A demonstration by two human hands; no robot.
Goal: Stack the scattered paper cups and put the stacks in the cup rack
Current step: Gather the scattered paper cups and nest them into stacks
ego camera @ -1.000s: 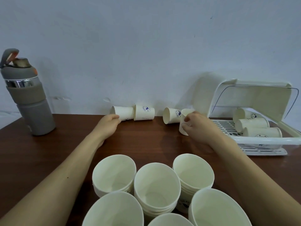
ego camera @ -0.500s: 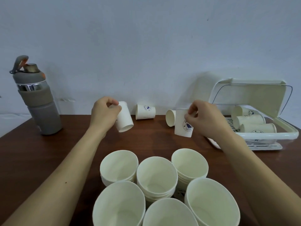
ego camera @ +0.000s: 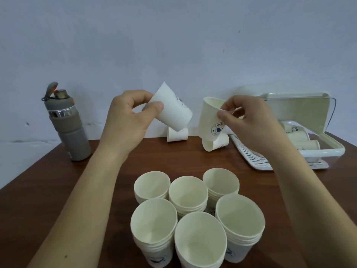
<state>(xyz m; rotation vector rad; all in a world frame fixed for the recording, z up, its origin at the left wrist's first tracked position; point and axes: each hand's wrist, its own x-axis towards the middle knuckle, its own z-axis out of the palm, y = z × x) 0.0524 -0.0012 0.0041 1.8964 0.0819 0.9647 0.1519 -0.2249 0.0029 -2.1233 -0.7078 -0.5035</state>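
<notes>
Cups that lay on their sides at the far edge of the table (ego camera: 58, 190) a second ago are now both in the air. The left hand (ego camera: 125, 117) wraps thumb and curled fingers round a tilted cup (ego camera: 173, 113), mouth slanting down to the right. The right hand (ego camera: 249, 122) pinches the rim of an upright cup (ego camera: 209, 120) between thumb and fingers. The two cups sit close together but apart, so the scattered group has shrunk by two, and nesting one in the other or dropping them onto a stack looks like the next step. Two loose cups remain lying by the wall, one (ego camera: 177, 134) under the left hand's cup and one (ego camera: 215, 145) under the right's. Six stacks (ego camera: 239, 219) stand upright in a cluster near the camera, none yet racked. The cup rack (ego camera: 328, 152), lid raised, holds three cups (ego camera: 309, 146) on their sides; whether those are stacks I cannot tell. One grey bottle (ego camera: 71, 132) stands far left.
</notes>
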